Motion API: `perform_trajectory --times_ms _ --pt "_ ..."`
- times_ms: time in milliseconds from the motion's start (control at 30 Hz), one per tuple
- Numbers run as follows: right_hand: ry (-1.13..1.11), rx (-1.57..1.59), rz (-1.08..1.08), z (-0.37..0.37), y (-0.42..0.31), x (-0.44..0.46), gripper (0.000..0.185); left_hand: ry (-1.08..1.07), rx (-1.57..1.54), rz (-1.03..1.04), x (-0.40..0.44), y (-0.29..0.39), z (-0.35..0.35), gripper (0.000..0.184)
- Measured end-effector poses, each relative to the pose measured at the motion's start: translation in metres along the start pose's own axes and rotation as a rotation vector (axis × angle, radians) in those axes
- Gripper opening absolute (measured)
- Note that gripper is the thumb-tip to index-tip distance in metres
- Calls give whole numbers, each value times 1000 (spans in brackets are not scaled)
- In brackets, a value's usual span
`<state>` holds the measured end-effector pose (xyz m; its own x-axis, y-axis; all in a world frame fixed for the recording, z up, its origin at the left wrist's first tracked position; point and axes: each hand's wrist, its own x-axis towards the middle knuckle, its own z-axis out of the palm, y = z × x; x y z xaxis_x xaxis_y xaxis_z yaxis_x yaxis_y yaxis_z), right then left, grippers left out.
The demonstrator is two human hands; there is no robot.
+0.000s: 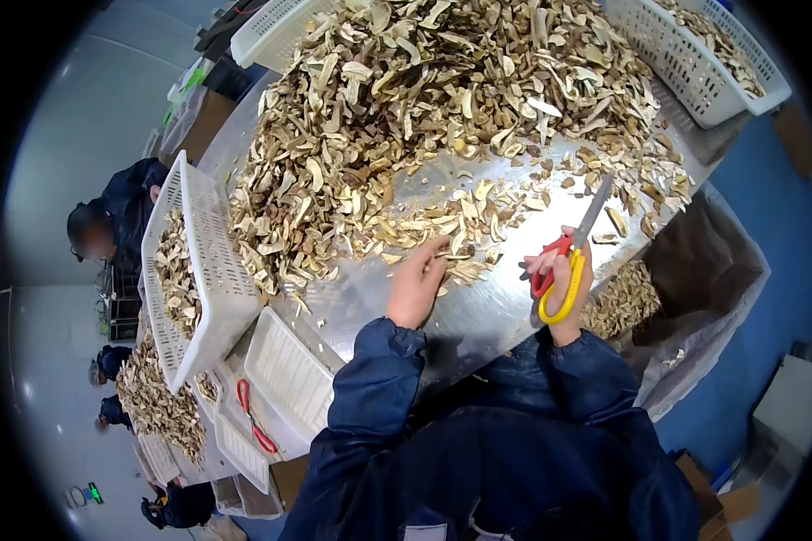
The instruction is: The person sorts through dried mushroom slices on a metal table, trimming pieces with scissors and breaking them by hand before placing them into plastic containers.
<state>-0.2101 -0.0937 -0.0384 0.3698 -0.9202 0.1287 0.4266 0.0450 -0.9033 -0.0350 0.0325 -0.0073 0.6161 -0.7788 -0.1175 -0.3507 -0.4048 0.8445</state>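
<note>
Head cam here, and going by what's lying around I'd call this pretty early days: a huge heap of dried mushroom slices [442, 90] covers the far side of the metal table [505, 316], with just a small scatter of slices [465, 270] down by the near edge. Some are in the perforated white basket [228, 293] on the left and the white basket at upper right [717, 99], plus a batch in the plastic-lined box [726, 257] below the table edge. Can't tell which of those count as finished, so don't quote me. Pose-wise, the left hand [419, 281] is palm down with fingers bent over that near scatter; can't tell if the fingertips are pinching a slice or just touching. The right hand [564, 278] is wrapped around the handles of the red-and-yellow scissors [592, 215], blades pointing up and away from the body, looking together. Both forearms reach forward, elbows bent.
</note>
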Motion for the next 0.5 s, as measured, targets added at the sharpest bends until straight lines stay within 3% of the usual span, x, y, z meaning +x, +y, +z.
perform_trajectory --times_ms 133,233,333,500 --pt "2 108 92 -4 -5 1 38 208 82 -85 23 -7 -28 20" --pt "-3 82 127 -1 -6 2 38 330 407 -7 34 -35 -53 26" --pt "-7 88 153 -1 -5 2 36 234 426 -113 35 -45 -57 27" --pt "16 135 168 0 -7 2 34 114 228 110 29 -37 -20 27"
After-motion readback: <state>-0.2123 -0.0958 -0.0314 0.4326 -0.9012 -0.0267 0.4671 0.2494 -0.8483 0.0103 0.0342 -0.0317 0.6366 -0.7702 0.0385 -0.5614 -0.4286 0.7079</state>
